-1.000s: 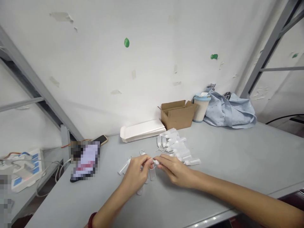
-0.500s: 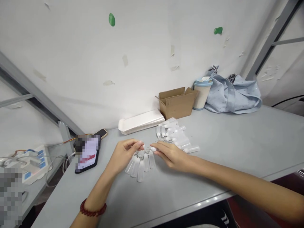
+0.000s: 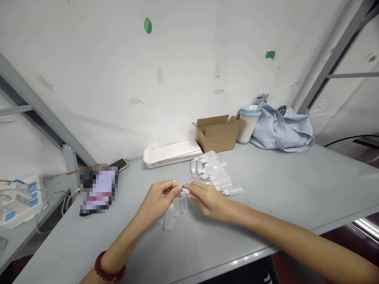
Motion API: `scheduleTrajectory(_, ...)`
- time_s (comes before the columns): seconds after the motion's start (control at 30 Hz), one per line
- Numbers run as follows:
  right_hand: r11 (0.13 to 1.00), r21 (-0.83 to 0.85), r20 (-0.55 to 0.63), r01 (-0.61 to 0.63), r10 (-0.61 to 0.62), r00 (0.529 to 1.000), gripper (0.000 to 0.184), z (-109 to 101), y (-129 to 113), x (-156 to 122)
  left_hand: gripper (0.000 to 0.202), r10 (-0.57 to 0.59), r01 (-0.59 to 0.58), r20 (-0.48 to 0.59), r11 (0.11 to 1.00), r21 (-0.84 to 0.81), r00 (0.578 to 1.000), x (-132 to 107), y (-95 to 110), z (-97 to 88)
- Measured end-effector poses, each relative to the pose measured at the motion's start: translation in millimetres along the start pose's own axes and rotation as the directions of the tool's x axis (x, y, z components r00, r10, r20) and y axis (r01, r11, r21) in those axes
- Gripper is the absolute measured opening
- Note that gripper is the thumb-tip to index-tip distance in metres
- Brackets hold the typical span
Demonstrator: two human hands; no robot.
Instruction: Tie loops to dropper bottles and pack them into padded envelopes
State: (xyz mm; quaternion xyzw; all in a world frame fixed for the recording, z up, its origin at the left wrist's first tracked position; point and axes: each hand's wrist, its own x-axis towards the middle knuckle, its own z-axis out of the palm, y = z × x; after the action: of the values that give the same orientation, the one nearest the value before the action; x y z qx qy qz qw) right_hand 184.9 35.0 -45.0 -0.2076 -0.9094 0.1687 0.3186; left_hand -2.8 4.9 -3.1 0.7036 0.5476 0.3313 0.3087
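Observation:
In front of me my left hand (image 3: 160, 197) is closed in a pinch, its thumb and fingertips meeting over something too small to make out. My right hand (image 3: 209, 199) is pinched around a small plastic bottle, whose white tip (image 3: 186, 191) pokes out toward the left fingertips. The fingertips of both hands nearly touch. Beneath them hang or lie several flat, translucent plastic bottles (image 3: 168, 219), partly covered by the left hand. Just behind my right hand rests a pile of similar clear bottles (image 3: 219, 175) with white caps and thin cords.
A stack of white flat cartons (image 3: 174, 153) lies against the wall beside an open cardboard box (image 3: 220, 136). Farther right stand a lidded cup (image 3: 248, 126) and a light blue cloth bag (image 3: 282, 132). At left are a phone (image 3: 102, 189) and a power strip (image 3: 22, 201) with cables.
Both hands have drawn together, so the gap between their fingertips has nearly closed. The left hand now covers more of the fanned bottles. The camera view has shifted slightly.

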Motion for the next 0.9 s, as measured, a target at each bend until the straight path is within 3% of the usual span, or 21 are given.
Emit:
scheduleTrajectory(0.07,1.000,0.013,-0.013,-0.002,0.003,1.000,0.026,1,-2,3,0.036,-0.021,0.020,-0.008,0.997,-0.071,1.000,3,-2,-11.2)
scheduleTrajectory(0.2,1.000,0.023,-0.052,-0.010,0.011,0.999,0.027,5,-1,6,0.040,-0.088,0.023,-0.242,0.966,-0.259,0.966,7,-8,-38.6)
scheduleTrajectory(0.23,0.999,0.031,-0.059,-0.025,0.027,0.998,0.029,5,0,6,0.042,-0.091,0.029,-0.213,0.961,-0.275,0.973,7,-8,-41.0)
scheduleTrajectory(0.3,0.996,0.065,-0.059,-0.066,0.069,0.996,0.037,6,3,5,0.042,-0.072,0.068,-0.007,0.967,-0.245,0.997,6,-9,-37.0)
scheduleTrajectory(0.37,0.991,0.094,-0.054,-0.092,0.097,0.994,0.045,5,5,4,0.041,-0.071,0.109,0.191,0.974,-0.198,0.979,4,-8,-24.1)
scheduleTrajectory(0.43,0.989,0.102,-0.040,-0.103,0.108,0.993,0.047,3,4,4,0.039,-0.079,0.124,0.219,0.972,-0.199,0.973,3,-6,-10.5)
scheduleTrajectory(0.5,0.988,0.097,-0.005,-0.120,0.121,0.993,0.048,3,1,4,0.037,-0.090,0.127,0.178,0.969,-0.212,0.980,4,-5,-3.6)
scheduleTrajectory(0.6,0.978,0.071,0.033,-0.196,0.195,0.980,0.046,-1,-2,7,0.032,-0.124,0.142,0.096,0.967,-0.213,0.988,6,-6,-9.3)
scheduleTrajectory(0.7,0.962,-0.003,-0.054,-0.273,0.272,0.961,0.039,-11,9,9,0.029,-0.168,0.172,0.040,0.965,-0.197,0.985,8,-11,-23.2)
scheduleTrajectory(0.8,0.925,-0.252,-0.215,-0.285,0.234,0.948,0.029,-28,36,11,0.032,-0.198,0.202,0.043,0.969,-0.145,0.979,10,-19,-30.5)
scheduleTrajectory(0.9,0.807,-0.493,-0.191,-0.324,0.263,0.946,0.017,-44,63,10,0.035,-0.191,0.186,-0.083,0.981,-0.061,0.978,14,-28,-28.6)
